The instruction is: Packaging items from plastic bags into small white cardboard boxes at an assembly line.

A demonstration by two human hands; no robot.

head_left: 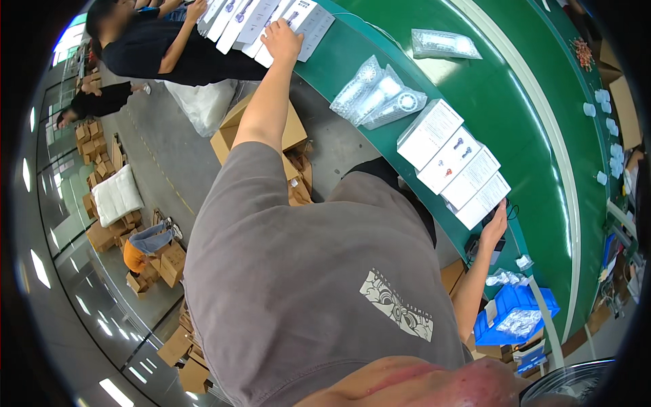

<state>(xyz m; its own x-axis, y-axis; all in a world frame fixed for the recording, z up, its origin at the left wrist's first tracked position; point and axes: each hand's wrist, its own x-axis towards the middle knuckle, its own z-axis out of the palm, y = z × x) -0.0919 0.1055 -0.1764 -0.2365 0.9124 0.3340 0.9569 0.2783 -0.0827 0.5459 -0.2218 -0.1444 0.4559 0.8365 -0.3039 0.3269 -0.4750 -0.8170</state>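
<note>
My left hand (283, 41) reaches far out to a row of white printed boxes (298, 24) at the top of the view, its fingers bent over the edge of one white box. On the right, my right hand (495, 227) is at the near end of a second row of white boxes (461, 159). Its fingers are stretched out along the last box's end, and its palm is partly hidden. Black cabled items (494, 245) lie beside it. Between the two rows, several bubble-wrapped items (378, 93) rest on the green table (339, 57).
Another bubble-wrapped packet (444, 44) lies on the green belt (502, 129). A blue bin (505, 308) with clear bags stands at lower right. An open carton (293, 129) is beside the table. A co-worker in black (146, 44) stands at the far boxes.
</note>
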